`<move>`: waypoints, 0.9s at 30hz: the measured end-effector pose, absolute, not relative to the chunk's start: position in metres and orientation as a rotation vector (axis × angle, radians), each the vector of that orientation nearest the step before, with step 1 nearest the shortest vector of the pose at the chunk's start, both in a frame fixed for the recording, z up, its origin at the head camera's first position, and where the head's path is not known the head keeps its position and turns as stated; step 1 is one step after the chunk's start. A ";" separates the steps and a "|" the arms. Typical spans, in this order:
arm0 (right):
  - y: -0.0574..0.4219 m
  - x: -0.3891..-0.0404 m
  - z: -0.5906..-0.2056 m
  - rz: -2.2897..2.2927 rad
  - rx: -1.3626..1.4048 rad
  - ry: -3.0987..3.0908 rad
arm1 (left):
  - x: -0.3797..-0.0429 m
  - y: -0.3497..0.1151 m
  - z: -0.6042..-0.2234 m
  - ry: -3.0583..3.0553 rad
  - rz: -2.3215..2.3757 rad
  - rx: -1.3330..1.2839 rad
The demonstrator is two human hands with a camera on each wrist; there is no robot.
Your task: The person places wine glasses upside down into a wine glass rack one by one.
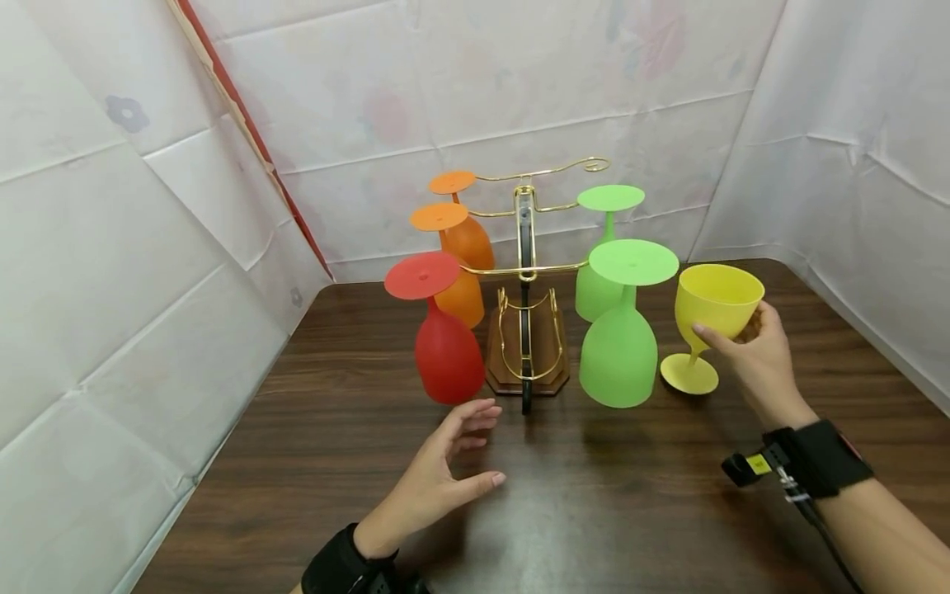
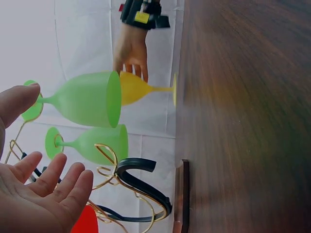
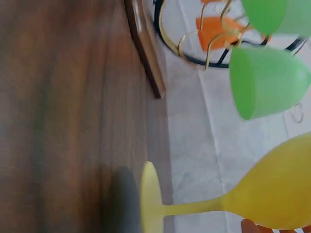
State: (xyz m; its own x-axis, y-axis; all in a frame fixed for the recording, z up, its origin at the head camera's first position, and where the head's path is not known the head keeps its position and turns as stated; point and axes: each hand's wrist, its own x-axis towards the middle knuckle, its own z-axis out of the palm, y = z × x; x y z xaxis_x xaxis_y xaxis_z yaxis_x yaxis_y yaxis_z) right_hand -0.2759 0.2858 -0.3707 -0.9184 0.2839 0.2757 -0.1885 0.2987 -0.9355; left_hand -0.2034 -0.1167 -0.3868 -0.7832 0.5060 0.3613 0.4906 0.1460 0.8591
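My right hand [image 1: 764, 363] grips a yellow goblet [image 1: 718, 299] by its bowl, thumb on the near side and fingers behind. The goblet stands upright with its foot low over the table, right of the rack. My left hand [image 1: 445, 470] holds nothing; its fingers and thumb are spread in front of the rack, just below a red goblet [image 1: 449, 355]. The gold wire rack [image 1: 525, 198] carries upside-down goblets by their feet. Red and two orange goblets [image 1: 462, 289] hang on the left, a near green goblet [image 1: 619, 363] and a far green goblet [image 1: 596, 285] on the right.
The rack's wooden base [image 1: 549, 381] stands on the dark wood-grain table [image 1: 312, 462]. Pale cloth walls [image 1: 519, 74] enclose the back and both sides. A black wrist strap with a camera and cable [image 1: 820, 462] sits on the right forearm.
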 end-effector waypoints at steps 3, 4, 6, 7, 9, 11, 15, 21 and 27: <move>0.285 -0.254 -0.371 1.756 0.019 -2.174 | -0.202 -0.116 -0.386 2.364 1.762 1.022; 0.285 -0.246 -0.371 1.789 0.050 -2.179 | -0.202 -0.116 -0.385 2.362 1.761 1.016; 0.282 -0.230 -0.370 1.845 0.096 -2.192 | -0.201 -0.116 -0.385 2.359 1.758 1.010; 0.281 -0.223 -0.370 1.864 0.119 -2.204 | -0.201 -0.115 -0.384 2.357 1.755 1.004; 0.279 -0.208 -0.369 1.851 0.144 -2.241 | -0.201 -0.115 -0.384 2.353 1.751 0.998; 0.276 -0.197 -0.368 1.878 0.186 -2.234 | -0.200 -0.114 -0.383 2.351 1.751 0.995; 0.272 -0.181 -0.365 1.940 0.282 -2.182 | -0.200 -0.114 -0.383 2.351 1.757 0.996; 0.259 -0.170 -0.361 1.868 0.384 -2.215 | -0.199 -0.114 -0.384 2.352 1.753 0.980; 0.240 -0.165 -0.360 1.974 0.557 -2.148 | -0.198 -0.114 -0.384 2.341 1.761 0.988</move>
